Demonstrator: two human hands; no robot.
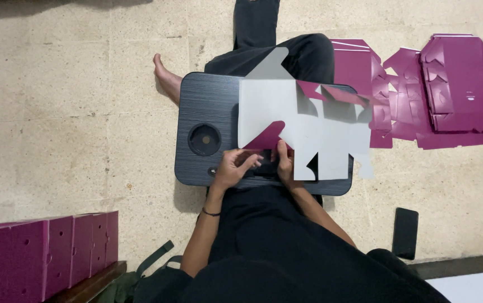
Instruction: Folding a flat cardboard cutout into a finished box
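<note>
A flat die-cut cardboard blank (308, 126), grey on the face turned up and magenta on the underside, lies spread over a dark lap desk (208, 106) that serves as the counter across the seated person's legs; it covers the half of the counter away from the round cup recess (204, 139) and overhangs the far edge, probably because it is wider than the counter and needs a hard surface under the crease being worked. Several flaps are already lifted or turned back, showing magenta triangles against the grey. Both hands meet at the counter's near edge, beside the recess: the left hand (234, 167) has its fingers curled down onto a small dark panel at the blank's near corner, and the right hand (284, 164) presses flat on the grey sheet just beside it, thumb up along a magenta flap. Neither grip looks like a full pinch; each seems pressed onto the card, likely to steady it, though the fingertips are too small to tell surely. Beyond the counter on the floor lies a heap of flat magenta blanks (449, 90); on the recess side, nearer the person, stands a row of folded magenta boxes (45, 252). A dark phone (405, 232) lies on the floor opposite.
</note>
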